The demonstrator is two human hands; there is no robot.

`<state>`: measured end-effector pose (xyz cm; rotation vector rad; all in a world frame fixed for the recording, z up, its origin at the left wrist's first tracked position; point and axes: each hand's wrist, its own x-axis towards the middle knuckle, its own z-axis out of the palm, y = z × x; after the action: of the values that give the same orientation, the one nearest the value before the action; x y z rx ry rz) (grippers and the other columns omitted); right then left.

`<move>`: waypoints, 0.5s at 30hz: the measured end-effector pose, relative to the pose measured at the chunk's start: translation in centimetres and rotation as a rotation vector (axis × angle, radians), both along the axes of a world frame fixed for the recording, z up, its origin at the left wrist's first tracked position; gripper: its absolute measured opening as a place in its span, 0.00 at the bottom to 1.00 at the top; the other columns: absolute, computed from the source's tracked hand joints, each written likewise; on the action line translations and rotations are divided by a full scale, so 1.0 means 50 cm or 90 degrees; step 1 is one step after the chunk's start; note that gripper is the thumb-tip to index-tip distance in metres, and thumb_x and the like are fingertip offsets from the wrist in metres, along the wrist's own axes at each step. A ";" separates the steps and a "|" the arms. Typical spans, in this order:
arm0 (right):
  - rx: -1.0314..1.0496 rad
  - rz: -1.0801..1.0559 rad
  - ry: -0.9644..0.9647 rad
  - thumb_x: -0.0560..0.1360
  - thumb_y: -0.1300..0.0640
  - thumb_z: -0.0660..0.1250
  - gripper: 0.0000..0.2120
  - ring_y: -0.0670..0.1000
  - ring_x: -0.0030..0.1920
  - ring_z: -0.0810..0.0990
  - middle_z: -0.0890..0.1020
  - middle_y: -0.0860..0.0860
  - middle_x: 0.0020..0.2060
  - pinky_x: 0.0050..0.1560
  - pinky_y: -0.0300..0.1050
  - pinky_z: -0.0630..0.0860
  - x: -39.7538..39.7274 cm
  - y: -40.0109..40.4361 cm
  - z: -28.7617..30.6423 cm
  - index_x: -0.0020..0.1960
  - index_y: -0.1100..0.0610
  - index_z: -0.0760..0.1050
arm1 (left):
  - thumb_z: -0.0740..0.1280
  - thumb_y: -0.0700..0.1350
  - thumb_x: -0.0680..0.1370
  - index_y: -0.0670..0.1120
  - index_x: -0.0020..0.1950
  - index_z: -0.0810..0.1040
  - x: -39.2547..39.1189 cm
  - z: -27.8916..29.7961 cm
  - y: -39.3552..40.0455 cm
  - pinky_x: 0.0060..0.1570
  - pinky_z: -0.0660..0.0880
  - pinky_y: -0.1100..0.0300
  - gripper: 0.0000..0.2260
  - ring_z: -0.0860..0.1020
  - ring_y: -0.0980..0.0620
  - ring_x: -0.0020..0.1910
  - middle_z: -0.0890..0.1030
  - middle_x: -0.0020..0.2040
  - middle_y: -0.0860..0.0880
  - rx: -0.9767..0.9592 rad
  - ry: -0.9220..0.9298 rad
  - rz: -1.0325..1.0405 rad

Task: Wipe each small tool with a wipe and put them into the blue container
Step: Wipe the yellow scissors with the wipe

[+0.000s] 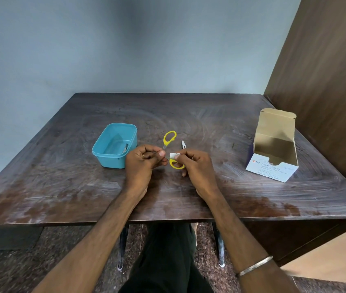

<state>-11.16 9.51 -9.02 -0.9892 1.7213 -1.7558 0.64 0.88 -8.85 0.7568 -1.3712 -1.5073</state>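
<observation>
Small scissors with yellow handles (169,138) are spread wide at the table's middle. My left hand (141,163) pinches their blades, which its fingers mostly hide. My right hand (195,166) presses a small white wipe (173,155) against one arm of the scissors, just above the lower yellow handle (176,165). A blue container (115,144) stands left of my hands with a thin metal tool (126,148) lying inside it. A small metal nail clipper (183,144) lies on the table just beyond my right hand.
An opened white box of alcohol swabs (273,149) stands at the right of the dark wooden table (62,187), lid flap up. A brown wooden panel (326,81) rises on the right. The table's front edge runs just below my forearms.
</observation>
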 end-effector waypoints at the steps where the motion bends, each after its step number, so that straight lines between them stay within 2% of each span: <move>1: 0.000 -0.003 -0.002 0.76 0.62 0.71 0.08 0.41 0.29 0.78 0.83 0.48 0.29 0.27 0.39 0.71 0.001 0.001 0.002 0.39 0.55 0.85 | 0.70 0.31 0.74 0.36 0.46 0.79 0.000 0.001 0.001 0.39 0.82 0.59 0.03 0.82 0.49 0.33 0.82 0.37 0.39 0.002 0.006 0.003; 4: -0.002 -0.014 -0.033 0.77 0.61 0.70 0.08 0.46 0.33 0.83 0.86 0.50 0.35 0.26 0.39 0.72 0.006 0.003 0.007 0.44 0.50 0.85 | 0.71 0.32 0.74 0.35 0.47 0.79 0.001 0.002 0.000 0.40 0.82 0.58 0.03 0.82 0.49 0.34 0.82 0.38 0.39 0.020 0.026 0.012; 7: -0.056 -0.062 -0.139 0.79 0.62 0.67 0.06 0.51 0.30 0.83 0.86 0.57 0.36 0.23 0.40 0.72 0.000 -0.002 0.005 0.50 0.57 0.83 | 0.72 0.33 0.73 0.39 0.44 0.80 -0.002 -0.001 -0.003 0.38 0.81 0.60 0.03 0.81 0.50 0.33 0.82 0.36 0.43 0.022 0.018 0.000; 10: -0.115 -0.097 -0.215 0.81 0.63 0.65 0.07 0.52 0.30 0.83 0.84 0.61 0.38 0.26 0.41 0.77 -0.010 -0.004 0.002 0.53 0.64 0.80 | 0.73 0.34 0.72 0.43 0.40 0.82 -0.006 -0.007 -0.006 0.36 0.78 0.61 0.05 0.80 0.51 0.29 0.83 0.34 0.48 0.005 -0.039 0.000; 15: -0.157 -0.082 -0.234 0.81 0.63 0.65 0.07 0.52 0.33 0.85 0.86 0.55 0.36 0.33 0.43 0.83 -0.010 0.002 0.007 0.55 0.63 0.80 | 0.75 0.38 0.72 0.48 0.44 0.85 -0.005 -0.011 -0.005 0.39 0.78 0.60 0.05 0.81 0.52 0.33 0.85 0.35 0.50 -0.026 -0.098 -0.012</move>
<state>-11.65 9.61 -8.66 -0.6072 1.3873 -2.1170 0.37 0.62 -9.41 0.8515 -1.5216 -1.4559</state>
